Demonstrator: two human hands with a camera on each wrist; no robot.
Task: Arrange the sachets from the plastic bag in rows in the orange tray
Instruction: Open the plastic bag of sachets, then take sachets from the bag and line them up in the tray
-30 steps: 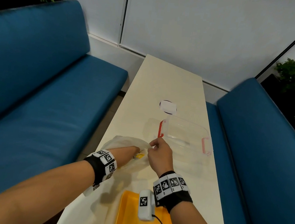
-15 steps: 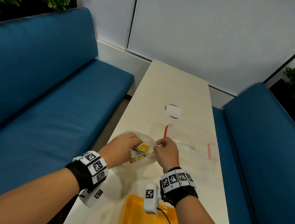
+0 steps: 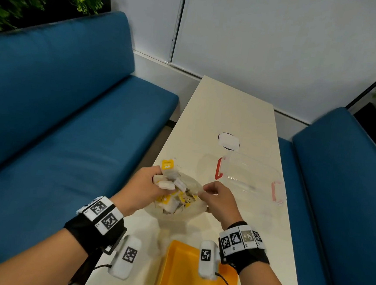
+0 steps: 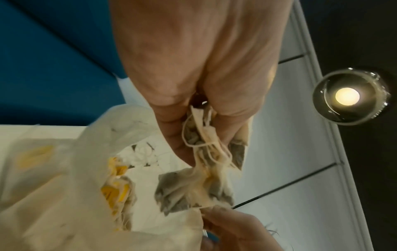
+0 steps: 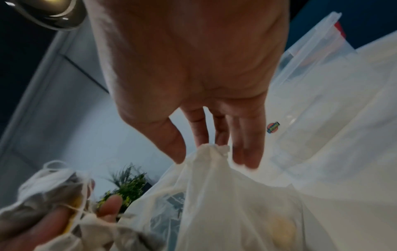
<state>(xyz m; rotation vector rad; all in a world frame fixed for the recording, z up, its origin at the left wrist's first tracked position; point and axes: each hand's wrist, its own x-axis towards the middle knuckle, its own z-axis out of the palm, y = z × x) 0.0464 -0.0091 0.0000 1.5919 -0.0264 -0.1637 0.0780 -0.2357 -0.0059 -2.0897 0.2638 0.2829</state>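
A thin white plastic bag (image 3: 190, 213) lies on the cream table (image 3: 237, 114), its mouth held wide. My left hand (image 3: 156, 180) grips a bunch of sachets (image 3: 168, 179), tea bags with strings and yellow tags, just above the bag's mouth. In the left wrist view that bunch of sachets (image 4: 206, 152) hangs from the curled fingers (image 4: 178, 129), and more sachets (image 4: 116, 190) lie inside the bag (image 4: 53, 195). My right hand (image 3: 210, 191) pinches the bag's rim (image 5: 212, 149) between thumb and fingers. The orange tray (image 3: 184, 276) sits at the near edge, partly under my right wrist.
A clear plastic box (image 3: 250, 177) with red latches stands just beyond my right hand. A round white disc (image 3: 228, 141) lies farther up the table. Blue sofas (image 3: 70, 120) flank the narrow table on both sides. A wall closes the far end.
My left hand has come up out of the bag with a bunch of sachets. My right hand keeps its pinch on the rim. The head view has tilted down.
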